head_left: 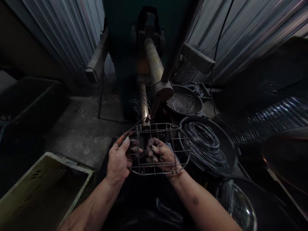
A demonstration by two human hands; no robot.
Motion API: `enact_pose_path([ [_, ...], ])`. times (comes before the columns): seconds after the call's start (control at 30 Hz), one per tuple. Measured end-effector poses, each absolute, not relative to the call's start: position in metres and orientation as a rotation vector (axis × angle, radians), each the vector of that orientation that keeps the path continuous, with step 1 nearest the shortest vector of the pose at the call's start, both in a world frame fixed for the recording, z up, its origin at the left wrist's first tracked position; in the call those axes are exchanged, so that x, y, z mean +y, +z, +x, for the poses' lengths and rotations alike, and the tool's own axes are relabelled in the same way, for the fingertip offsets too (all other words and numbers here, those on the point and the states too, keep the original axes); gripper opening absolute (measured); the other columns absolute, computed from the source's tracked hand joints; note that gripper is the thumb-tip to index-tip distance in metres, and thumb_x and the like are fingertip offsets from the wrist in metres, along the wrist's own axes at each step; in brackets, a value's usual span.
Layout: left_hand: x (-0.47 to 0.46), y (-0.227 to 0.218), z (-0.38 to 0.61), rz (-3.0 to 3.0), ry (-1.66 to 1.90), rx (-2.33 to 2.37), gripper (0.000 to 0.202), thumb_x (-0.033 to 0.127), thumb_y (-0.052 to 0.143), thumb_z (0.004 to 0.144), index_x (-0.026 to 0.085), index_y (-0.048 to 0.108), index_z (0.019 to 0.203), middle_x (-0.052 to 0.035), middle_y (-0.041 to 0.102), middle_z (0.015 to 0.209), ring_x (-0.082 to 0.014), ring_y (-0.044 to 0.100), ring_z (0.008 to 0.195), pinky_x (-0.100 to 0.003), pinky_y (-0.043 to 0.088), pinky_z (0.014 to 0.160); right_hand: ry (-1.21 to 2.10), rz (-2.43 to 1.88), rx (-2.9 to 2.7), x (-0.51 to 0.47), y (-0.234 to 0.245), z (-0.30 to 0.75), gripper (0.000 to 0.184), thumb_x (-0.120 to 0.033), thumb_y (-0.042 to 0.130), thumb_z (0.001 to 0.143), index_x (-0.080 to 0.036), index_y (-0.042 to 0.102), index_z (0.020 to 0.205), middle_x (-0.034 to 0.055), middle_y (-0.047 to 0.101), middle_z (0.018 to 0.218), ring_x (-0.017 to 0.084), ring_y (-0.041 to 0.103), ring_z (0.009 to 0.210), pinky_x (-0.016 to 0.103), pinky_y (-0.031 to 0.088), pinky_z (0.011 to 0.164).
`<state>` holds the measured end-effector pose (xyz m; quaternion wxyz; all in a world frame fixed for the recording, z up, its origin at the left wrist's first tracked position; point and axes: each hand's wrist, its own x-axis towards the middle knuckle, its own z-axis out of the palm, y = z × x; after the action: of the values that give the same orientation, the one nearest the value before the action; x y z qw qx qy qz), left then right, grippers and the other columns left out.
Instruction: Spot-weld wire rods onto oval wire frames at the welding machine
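An oval wire rack of crossed metal rods lies across the middle of the view, in front of a welding machine's electrodes. My left hand grips its left rim, thumb on top and fingers beneath. Behind the rods, my right hand has its fingers curled into a pinch near the middle of the rack. Whatever sits between those fingertips is too small and dark to make out. The rack's far edge is close to the lower electrode tip; whether they touch, I cannot tell.
To the right, a black pan holds coiled wire rings. Behind it, another pan holds a wire basket. Stacked wire parts stand farther right. A yellowish plastic crate sits at lower left. A cable hangs at right.
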<state>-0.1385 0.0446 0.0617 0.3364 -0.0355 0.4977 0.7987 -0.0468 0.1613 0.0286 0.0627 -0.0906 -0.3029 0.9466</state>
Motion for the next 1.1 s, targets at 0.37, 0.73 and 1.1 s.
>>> enact_pose_path([
  [0.37, 0.056, 0.065, -0.148, -0.05, 2.086, 1.299, 0.032, 0.028, 0.061, 0.074, 0.018, 0.057, 0.104, -0.0021, 0.066, 0.071, -0.0133, 0.062, 0.048, -0.012, 0.033, 0.029, 2.824, -0.284, -0.965, 0.171, 0.033, -0.057, 0.013, -0.017, 0.06, 0.072, -0.016, 0.051, 0.082, -0.0028, 0.057, 0.062, 0.003, 0.04, 0.04, 0.017, 0.033, 0.044],
  [0.73, 0.056, 0.065, -0.151, -0.028, 2.109, 1.246, 0.032, 0.028, 0.064, 0.071, 0.019, 0.059, 0.101, -0.0023, 0.067, 0.073, -0.0138, 0.063, 0.051, -0.019, 0.046, 0.038, 2.79, -0.35, -0.996, 0.173, 0.04, -0.059, 0.018, -0.019, 0.064, 0.067, -0.017, 0.052, 0.08, -0.0033, 0.056, 0.059, 0.004, 0.038, 0.039, 0.017, 0.031, 0.041],
  [1.1, 0.058, 0.063, -0.15, -0.003, 2.111, 1.255, 0.033, 0.029, 0.063, 0.071, 0.019, 0.059, 0.102, -0.0025, 0.067, 0.072, -0.0133, 0.062, 0.05, -0.019, 0.046, 0.038, 2.786, -0.328, -0.988, 0.172, 0.037, -0.058, 0.013, -0.017, 0.061, 0.07, -0.016, 0.052, 0.079, -0.0026, 0.056, 0.06, 0.004, 0.039, 0.039, 0.016, 0.032, 0.04],
])
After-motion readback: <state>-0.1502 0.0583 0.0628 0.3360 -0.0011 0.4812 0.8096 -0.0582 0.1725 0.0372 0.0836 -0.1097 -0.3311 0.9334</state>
